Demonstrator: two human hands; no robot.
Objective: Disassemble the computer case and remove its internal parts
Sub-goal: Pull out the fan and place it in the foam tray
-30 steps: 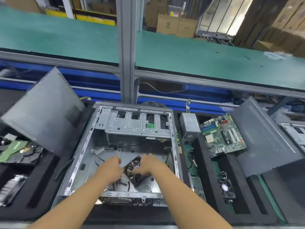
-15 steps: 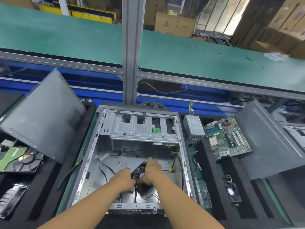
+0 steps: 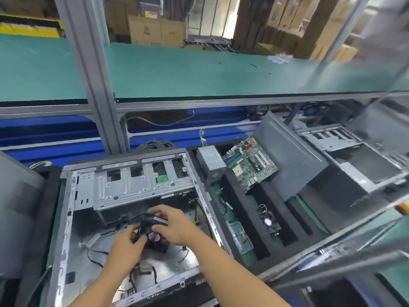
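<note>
Your left hand (image 3: 127, 244) and right hand (image 3: 174, 226) both grip the square black fan (image 3: 152, 227), fingers curled, inside the bare-metal case (image 3: 66, 218).

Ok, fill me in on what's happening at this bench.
A person has both hands inside the open computer case. The left hand and right hand grip a small black fan over the case floor, just in front of the metal drive cage. Loose cables lie on the floor around it. To the right, a foam tray holds parts already taken out: a power supply, a motherboard and another fan.
</note>
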